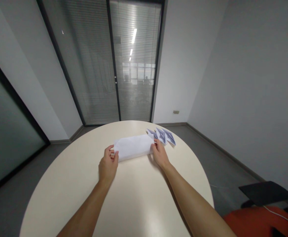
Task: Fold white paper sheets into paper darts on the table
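A white sheet of paper (134, 146), folded into a wide strip, is held between my two hands above the table. My left hand (108, 164) pinches its left end, thumb in front and fingers behind. At the right end, my right hand (160, 154) grips the paper the same way. Just beyond my right hand lie several folded paper pieces (161, 135) with blue-grey and white faces, set side by side in a row. Part of that row is hidden behind the sheet and my right hand.
The round cream table (134, 194) fills the lower middle. A red chair seat (254, 222) with a black armrest (266, 192) stands at the lower right. Past the table are a glass door with blinds (136, 95) and a wall socket (176, 112).
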The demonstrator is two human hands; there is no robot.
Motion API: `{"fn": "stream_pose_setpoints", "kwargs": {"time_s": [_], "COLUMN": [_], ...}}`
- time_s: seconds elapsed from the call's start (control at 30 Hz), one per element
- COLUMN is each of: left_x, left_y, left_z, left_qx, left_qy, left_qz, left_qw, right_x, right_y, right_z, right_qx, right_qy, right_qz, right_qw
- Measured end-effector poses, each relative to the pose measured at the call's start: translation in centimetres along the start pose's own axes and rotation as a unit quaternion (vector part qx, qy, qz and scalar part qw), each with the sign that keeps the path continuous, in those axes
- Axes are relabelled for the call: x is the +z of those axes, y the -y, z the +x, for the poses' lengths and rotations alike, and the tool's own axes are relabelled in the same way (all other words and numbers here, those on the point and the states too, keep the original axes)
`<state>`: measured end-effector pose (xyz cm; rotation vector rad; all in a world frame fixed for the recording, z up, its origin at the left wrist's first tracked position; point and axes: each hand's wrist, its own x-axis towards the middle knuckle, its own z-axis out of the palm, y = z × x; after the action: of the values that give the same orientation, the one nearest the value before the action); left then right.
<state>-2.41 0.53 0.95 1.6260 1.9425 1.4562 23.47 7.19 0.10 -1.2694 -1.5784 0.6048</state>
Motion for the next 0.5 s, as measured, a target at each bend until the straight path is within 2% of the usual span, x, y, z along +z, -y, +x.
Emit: {"fn": "stream_pose_setpoints", "kwargs": {"time_s": [0.5], "left_x": [0.43], "left_y": [0.41], "left_z": [0.07], "left_qx": [-0.037], "left_qy": [0.006], "left_qz": [0.031], "left_qw": [0.999], "right_x": [0.14], "right_y": [-0.40], "right_z": [0.03], "right_qx": [0.002], "right_qy": [0.005], "right_qz": [-0.056], "right_qw": [0.998]}}
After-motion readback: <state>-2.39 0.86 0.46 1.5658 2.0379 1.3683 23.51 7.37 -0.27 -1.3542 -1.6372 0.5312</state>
